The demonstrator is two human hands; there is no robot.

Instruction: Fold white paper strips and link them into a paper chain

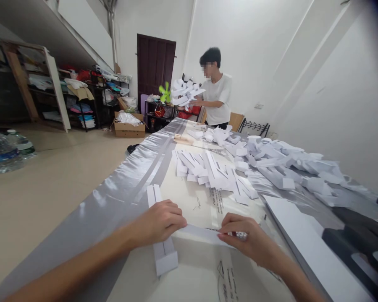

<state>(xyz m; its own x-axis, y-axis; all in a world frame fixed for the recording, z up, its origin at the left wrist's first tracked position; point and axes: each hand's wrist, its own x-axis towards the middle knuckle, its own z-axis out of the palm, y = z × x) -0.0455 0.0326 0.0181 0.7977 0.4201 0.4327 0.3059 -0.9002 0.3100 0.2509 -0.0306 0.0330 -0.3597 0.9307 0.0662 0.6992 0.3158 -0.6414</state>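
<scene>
A white paper strip (203,235) stretches between my two hands. My left hand (164,220) pinches its left end, and my right hand (248,237) grips the other end between thumb and fingers. Under my left hand lies a folded white paper piece (166,260), with a lengthwise seam and a bent-up end. Something small and silvery shows behind my right fingers; its kind is unclear. Ahead of my hands, a pile of folded paper strips (208,170) rests on a cream sheet (182,193) with handwriting and drawn marks.
A stack of white paper (302,235) lies to the right, near a blurred black object (355,251). Loose folded papers (280,159) cover the far right of the grey cloth-covered table (113,184). Across the table, a person (217,96) holds a paper bundle (185,92).
</scene>
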